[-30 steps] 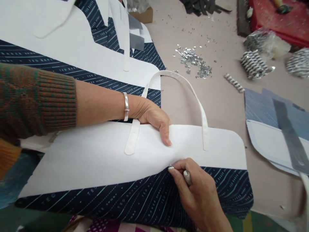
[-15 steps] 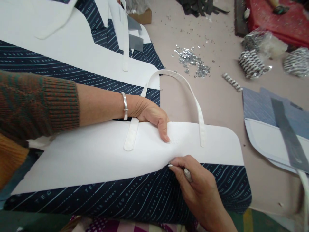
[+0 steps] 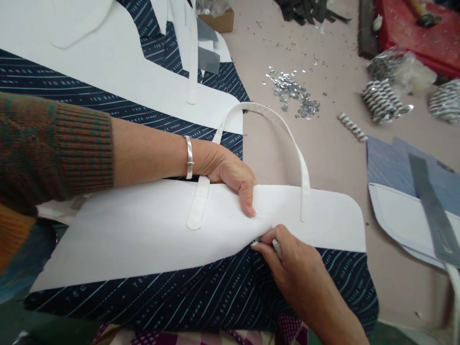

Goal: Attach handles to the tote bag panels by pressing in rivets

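Note:
A bag panel (image 3: 151, 239), white above and navy printed fabric below, lies across the front of the table. A white strap handle (image 3: 287, 129) arches from its top edge. My left hand (image 3: 237, 179) grips that edge between the strap ends, thumb pressed on the white face and fingers hidden behind. Just below the thumb, my right hand (image 3: 293, 258) is closed in a pinch at the seam between white and navy. Something small and pale shows at its fingertips, and a whitish piece pokes out between the fingers; I cannot make out either. Around this hand the navy fabric is puckered.
More white-and-navy panels (image 3: 187, 91) are stacked at the back left. Small silver discs (image 3: 293, 91) lie scattered behind the handle. To the right are striped disc rolls (image 3: 383, 100), a blue-and-white panel (image 3: 402, 201) and a red block (image 3: 406, 33).
My right hand has shifted slightly, still pinching at the seam, and the navy fabric bunches more under it. My left hand keeps its grip. The whole view has shifted a little.

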{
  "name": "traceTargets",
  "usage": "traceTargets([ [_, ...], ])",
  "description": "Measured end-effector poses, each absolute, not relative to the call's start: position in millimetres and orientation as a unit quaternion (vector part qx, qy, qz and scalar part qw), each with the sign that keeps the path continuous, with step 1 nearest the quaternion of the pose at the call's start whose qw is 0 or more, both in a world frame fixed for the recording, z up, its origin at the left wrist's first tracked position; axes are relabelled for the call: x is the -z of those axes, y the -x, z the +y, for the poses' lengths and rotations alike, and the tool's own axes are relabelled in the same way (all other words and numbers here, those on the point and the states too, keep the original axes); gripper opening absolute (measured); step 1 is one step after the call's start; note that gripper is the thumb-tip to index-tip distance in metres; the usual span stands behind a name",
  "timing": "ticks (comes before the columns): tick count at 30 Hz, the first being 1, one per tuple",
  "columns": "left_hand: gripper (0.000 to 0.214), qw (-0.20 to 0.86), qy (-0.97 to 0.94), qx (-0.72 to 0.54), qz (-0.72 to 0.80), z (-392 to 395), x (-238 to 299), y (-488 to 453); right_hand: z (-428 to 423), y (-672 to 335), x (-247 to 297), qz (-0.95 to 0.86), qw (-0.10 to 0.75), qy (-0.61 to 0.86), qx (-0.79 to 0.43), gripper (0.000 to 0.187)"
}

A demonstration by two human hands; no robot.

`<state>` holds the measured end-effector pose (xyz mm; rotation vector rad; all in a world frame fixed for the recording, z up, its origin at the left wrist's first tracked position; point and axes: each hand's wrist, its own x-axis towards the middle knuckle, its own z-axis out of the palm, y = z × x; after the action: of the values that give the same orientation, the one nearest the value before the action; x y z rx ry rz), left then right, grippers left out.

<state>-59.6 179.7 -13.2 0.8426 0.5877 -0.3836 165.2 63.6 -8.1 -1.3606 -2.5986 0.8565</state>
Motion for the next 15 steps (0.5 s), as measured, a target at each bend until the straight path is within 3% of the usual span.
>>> traceTargets([
  [9,0.022,0.851,-0.412,0.192,0.263,182.7,16.8,58.6,60.4,-155.5,15.2,-0.855,0.056,0.468,-0.217,0.038],
  [15,0.022,0.82,-0.453,0.18,0.301,178.0,7.8,60.5,63.0,-163.4,10.7,-0.819,0.071,0.452,-0.346,0.031],
])
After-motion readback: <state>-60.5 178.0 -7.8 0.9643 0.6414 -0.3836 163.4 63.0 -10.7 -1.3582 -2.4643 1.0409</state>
